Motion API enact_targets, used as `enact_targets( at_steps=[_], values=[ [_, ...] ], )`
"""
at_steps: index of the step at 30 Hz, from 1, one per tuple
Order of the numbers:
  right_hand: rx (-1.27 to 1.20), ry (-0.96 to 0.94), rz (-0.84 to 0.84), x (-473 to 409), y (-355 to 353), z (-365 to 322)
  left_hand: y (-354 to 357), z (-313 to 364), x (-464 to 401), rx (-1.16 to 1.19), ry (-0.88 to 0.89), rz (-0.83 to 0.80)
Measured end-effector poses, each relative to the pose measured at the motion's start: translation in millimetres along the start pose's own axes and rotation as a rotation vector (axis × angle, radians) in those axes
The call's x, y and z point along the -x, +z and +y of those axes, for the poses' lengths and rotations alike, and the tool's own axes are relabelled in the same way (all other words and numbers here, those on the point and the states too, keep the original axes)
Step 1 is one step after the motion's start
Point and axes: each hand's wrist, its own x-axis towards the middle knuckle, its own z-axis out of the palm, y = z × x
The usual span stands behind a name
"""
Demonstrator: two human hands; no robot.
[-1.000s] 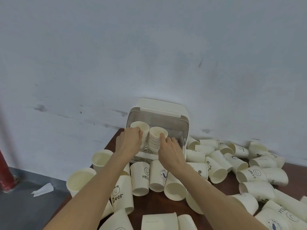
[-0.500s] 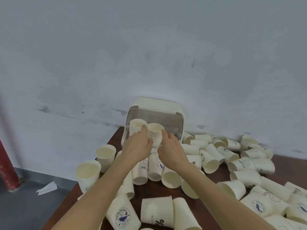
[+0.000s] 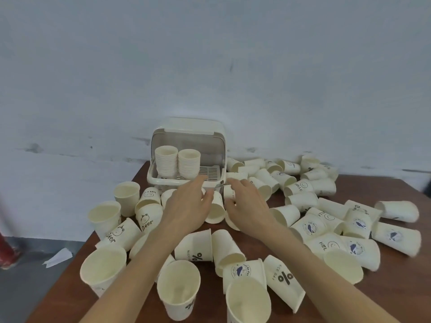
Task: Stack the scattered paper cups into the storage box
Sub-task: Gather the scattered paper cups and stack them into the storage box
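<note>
While both forearms reach forward over the brown table (image 3: 384, 299), loose paper cups cover most of its top. Far left: two upright cups (image 3: 127, 197) stand near the table edge, with a cup printed "Bear" (image 3: 149, 216) lying just beside them. Left hand (image 3: 186, 207): palm down, fingers extended and slightly spread, holding nothing; its fingertips (image 3: 201, 178) reach to the front rim of the storage box (image 3: 186, 145). A tipped cup (image 3: 215, 209) lies directly under and between the two hands, mouth toward the camera, touching the left thumb side. Storage box: at the back of the table against the wall, lid raised; inside, on the left part of its slatted floor, two upright stacks of nested cups (image 3: 177, 164) stand side by side, touching or nearly so. Right hand (image 3: 247, 203): fingers curled round a small cup (image 3: 229, 193) lying on its side just in front of the box's right corner, thumb below, fingers over the top. Right of the hands: a dense scatter of cups (image 3: 326, 206) on their sides, several printed "HELLO" or with a whale emblem, reaching to the far right edge.
</note>
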Motion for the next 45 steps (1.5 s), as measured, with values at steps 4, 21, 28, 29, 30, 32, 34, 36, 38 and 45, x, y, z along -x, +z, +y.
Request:
enact_targets(
  at_steps=[4, 21, 28, 29, 30, 32, 34, 36, 38, 45],
  values=[
    [-0.005, 0.046, 0.023, 16.5, -15.0, 16.6, 11.9, 17.8, 3.0, -0.032, 0.019, -0.033],
    [0.091, 0.184, 0.096, 62.3, -68.7, 82.0, 60.3, 94.8, 5.6, -0.088, 0.146, -0.199],
    [0.116, 0.255, 0.111, 77.2, -87.8, 109.6, 78.9, 123.2, -0.6, -0.086, 0.224, -0.219],
    [0.119, 0.267, 0.113, 79.5, -90.5, 113.5, 82.1, 126.8, -1.4, -0.088, 0.237, -0.228],
    [0.123, 0.279, 0.112, 82.0, -92.9, 117.6, 84.5, 130.8, -1.7, -0.089, 0.254, -0.236],
    [0.129, 0.302, 0.11, 87.3, -97.9, 125.6, 90.8, 137.5, -2.9, -0.083, 0.279, -0.248],
    [0.125, 0.324, 0.112, 92.6, -103.0, 134.5, 98.0, 145.5, -4.5, -0.077, 0.294, -0.259],
    [0.137, 0.353, 0.116, 97.1, -107.6, 145.0, 105.5, 154.9, -5.2, -0.079, 0.324, -0.258],
    [0.149, 0.385, 0.129, 101.2, -112.2, 156.6, 112.5, 165.0, -4.7, -0.079, 0.354, -0.267],
    [0.163, 0.492, 0.158, 120.6, -128.6, 192.3, 139.2, 190.1, 1.6, -0.079, 0.389, -0.395]
  ],
)
